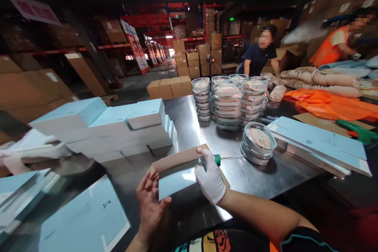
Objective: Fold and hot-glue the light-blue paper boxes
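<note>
A pale-blue flat box, part-folded with its brown inside flap raised, sits tilted just before the steel table's near edge.

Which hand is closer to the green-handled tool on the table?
Right. The gloved right hand lies against the green-handled tool; the bare left hand is farther away, at the box's other side.

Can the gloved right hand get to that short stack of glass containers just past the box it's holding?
Probably yes. The right hand is on the blue box, and the steel table between it and the short container stack looks bare, apart from a green-handled tool.
</note>
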